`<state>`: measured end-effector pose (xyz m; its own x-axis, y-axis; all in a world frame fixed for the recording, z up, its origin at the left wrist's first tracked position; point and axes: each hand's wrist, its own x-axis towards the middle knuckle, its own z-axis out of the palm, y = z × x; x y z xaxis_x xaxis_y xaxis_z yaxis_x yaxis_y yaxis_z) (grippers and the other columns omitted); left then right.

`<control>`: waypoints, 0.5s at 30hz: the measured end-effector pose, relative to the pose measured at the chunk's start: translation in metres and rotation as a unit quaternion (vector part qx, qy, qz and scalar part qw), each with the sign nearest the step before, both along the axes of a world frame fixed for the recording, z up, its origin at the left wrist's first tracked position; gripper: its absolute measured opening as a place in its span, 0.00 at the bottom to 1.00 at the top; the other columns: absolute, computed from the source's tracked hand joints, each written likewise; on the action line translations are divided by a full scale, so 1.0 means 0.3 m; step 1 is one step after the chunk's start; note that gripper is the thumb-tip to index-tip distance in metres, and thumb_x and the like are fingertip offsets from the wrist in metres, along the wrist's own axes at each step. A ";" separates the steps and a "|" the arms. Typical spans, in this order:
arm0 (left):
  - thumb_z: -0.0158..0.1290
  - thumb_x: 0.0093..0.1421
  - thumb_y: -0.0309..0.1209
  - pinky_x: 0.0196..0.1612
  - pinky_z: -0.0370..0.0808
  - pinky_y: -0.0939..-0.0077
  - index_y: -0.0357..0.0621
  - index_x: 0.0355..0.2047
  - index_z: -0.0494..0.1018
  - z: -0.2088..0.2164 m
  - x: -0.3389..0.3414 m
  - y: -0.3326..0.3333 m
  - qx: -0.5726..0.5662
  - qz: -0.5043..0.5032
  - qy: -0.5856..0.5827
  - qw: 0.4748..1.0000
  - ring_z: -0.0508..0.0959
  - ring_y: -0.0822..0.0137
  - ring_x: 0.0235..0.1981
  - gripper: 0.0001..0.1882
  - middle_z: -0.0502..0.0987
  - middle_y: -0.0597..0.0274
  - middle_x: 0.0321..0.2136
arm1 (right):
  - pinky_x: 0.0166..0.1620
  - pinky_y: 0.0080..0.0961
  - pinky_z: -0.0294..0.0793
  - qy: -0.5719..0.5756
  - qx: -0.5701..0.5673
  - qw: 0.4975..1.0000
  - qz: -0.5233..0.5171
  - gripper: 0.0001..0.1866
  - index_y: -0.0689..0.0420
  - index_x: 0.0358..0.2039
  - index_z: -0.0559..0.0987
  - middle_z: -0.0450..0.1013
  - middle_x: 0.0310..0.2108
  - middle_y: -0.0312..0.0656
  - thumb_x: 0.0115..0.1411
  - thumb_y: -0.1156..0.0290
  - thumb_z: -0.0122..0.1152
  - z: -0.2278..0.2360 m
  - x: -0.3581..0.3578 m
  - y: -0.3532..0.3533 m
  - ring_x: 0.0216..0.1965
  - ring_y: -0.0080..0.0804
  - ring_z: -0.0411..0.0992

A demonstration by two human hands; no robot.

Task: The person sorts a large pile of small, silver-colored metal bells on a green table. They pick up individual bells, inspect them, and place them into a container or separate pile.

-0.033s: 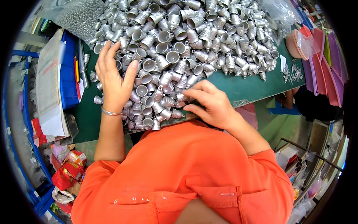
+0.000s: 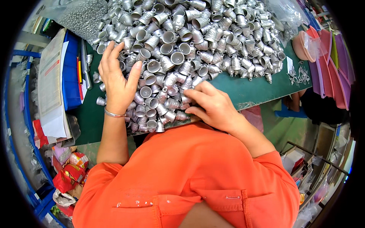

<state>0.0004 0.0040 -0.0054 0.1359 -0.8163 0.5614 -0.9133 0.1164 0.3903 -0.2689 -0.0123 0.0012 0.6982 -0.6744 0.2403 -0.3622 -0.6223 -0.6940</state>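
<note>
Small silver-grey metal bells (image 2: 177, 58), each with a loop on top, lie in a large heap on the green table. My left hand (image 2: 118, 78) rests open along the heap's left side, with its thumb spread from the fingers and bells between them. A metal bangle (image 2: 114, 114) circles the left wrist. At the near right edge of the heap, my right hand (image 2: 213, 104) has its fingers bent and its thumb apart. Its fingertips touch or nearly touch a few bells (image 2: 184, 106); none is seen gripped.
A blue bin (image 2: 71, 72) with papers and pens stands left of the heap. Behind it lies a clear bag (image 2: 78, 19) of small silver beads. At right, a pink tub (image 2: 301, 45) and coloured bins (image 2: 327, 64) stand near the green table's (image 2: 251, 89) edge. Another person sits beyond.
Hardly anything differs: the fingers of my right hand have shifted slightly to the left against the bells. My left hand stays in its place on the heap.
</note>
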 end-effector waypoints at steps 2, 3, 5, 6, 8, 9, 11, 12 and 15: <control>0.54 0.59 0.42 0.63 0.51 0.60 0.42 0.58 0.63 0.001 -0.003 0.000 0.006 0.002 0.006 1.000 0.60 0.52 0.62 0.30 0.61 0.48 0.60 | 0.34 0.32 0.73 0.018 -0.020 1.000 0.012 0.16 0.55 0.39 0.77 0.69 0.32 0.41 0.48 0.72 0.68 -0.018 0.018 -0.010 0.32 0.42 0.72; 0.54 0.59 0.42 0.63 0.51 0.60 0.42 0.58 0.63 0.002 -0.002 0.001 0.008 0.003 0.003 1.000 0.60 0.52 0.62 0.30 0.61 0.48 0.60 | 0.35 0.31 0.72 -0.004 0.009 1.000 0.003 0.16 0.56 0.39 0.78 0.69 0.32 0.40 0.48 0.73 0.68 -0.024 0.018 -0.012 0.32 0.40 0.71; 0.54 0.59 0.42 0.63 0.51 0.59 0.42 0.58 0.63 0.001 -0.004 0.003 0.011 0.004 0.006 1.000 0.60 0.52 0.62 0.30 0.60 0.48 0.60 | 0.36 0.29 0.72 -0.042 0.067 0.997 -0.014 0.16 0.56 0.39 0.79 0.69 0.32 0.39 0.47 0.75 0.68 -0.030 -0.001 -0.017 0.33 0.36 0.71; 0.54 0.59 0.42 0.63 0.51 0.59 0.42 0.58 0.63 0.002 -0.001 0.004 0.011 0.005 0.004 1.000 0.60 0.52 0.62 0.30 0.60 0.48 0.60 | 0.36 0.27 0.71 -0.089 0.116 0.989 0.002 0.16 0.57 0.39 0.79 0.70 0.32 0.38 0.47 0.76 0.68 -0.027 -0.011 -0.022 0.34 0.34 0.71; 0.53 0.59 0.42 0.63 0.51 0.60 0.42 0.58 0.63 0.001 -0.003 0.004 0.010 0.003 0.005 1.000 0.60 0.52 0.62 0.30 0.61 0.49 0.60 | 0.38 0.23 0.70 -0.176 0.213 0.961 0.031 0.16 0.59 0.39 0.80 0.70 0.33 0.36 0.46 0.78 0.69 -0.016 -0.042 -0.038 0.35 0.29 0.70; 0.53 0.59 0.42 0.63 0.51 0.60 0.42 0.58 0.63 0.002 -0.002 0.002 0.007 0.003 0.004 1.000 0.60 0.52 0.62 0.29 0.61 0.49 0.60 | 0.41 0.21 0.67 -0.210 0.270 0.939 0.045 0.18 0.60 0.40 0.81 0.70 0.35 0.35 0.46 0.79 0.70 -0.018 -0.054 -0.041 0.38 0.25 0.67; 0.53 0.60 0.42 0.63 0.51 0.60 0.42 0.58 0.63 0.006 -0.003 0.004 0.008 0.005 0.001 1.000 0.60 0.52 0.62 0.29 0.61 0.49 0.61 | 0.41 0.20 0.67 -0.263 0.327 0.906 0.061 0.17 0.60 0.40 0.81 0.70 0.35 0.36 0.46 0.78 0.70 -0.027 -0.063 -0.037 0.38 0.25 0.67; 0.54 0.60 0.41 0.63 0.51 0.61 0.42 0.58 0.63 0.004 -0.003 0.003 0.005 0.004 0.001 1.000 0.60 0.52 0.62 0.29 0.61 0.49 0.61 | 0.41 0.20 0.67 -0.289 0.354 0.887 0.068 0.17 0.60 0.39 0.81 0.70 0.35 0.36 0.47 0.78 0.70 -0.035 -0.066 -0.036 0.39 0.25 0.67; 0.54 0.60 0.40 0.63 0.53 0.62 0.42 0.58 0.63 0.000 -0.001 0.002 0.005 0.002 0.001 1.000 0.60 0.53 0.61 0.29 0.61 0.49 0.60 | 0.37 0.19 0.67 -0.343 0.461 0.809 0.126 0.15 0.62 0.44 0.78 0.69 0.39 0.40 0.56 0.70 0.65 -0.060 -0.087 -0.034 0.37 0.25 0.67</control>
